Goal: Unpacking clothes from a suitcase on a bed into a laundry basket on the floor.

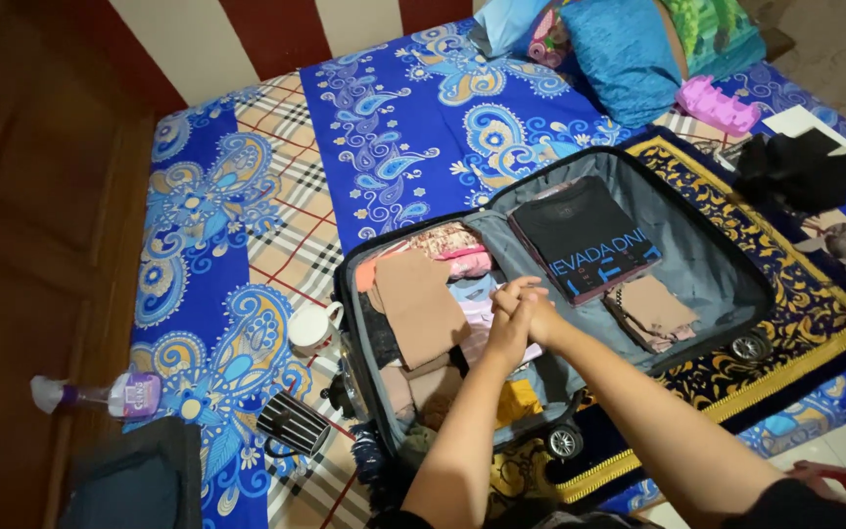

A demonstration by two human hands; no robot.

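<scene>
Both hands [521,306] pressed together, empty, above open suitcase [717,257] centre, folded clothes [421,306] just left, near bed [247,196] foot edge.

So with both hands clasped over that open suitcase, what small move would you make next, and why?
Probably part the hands and lower the left hand onto the tan folded garment. Both hands, the right hand too, are empty and pressed together above the suitcase, and that garment lies loose and crooked atop the pile.

suitcase [707,264]: 1 | mug [311,327]: 1 | spray bottle [100,396]: 1 | hands [521,312]: 2 | suitcase wheels [750,347]: 2
</scene>
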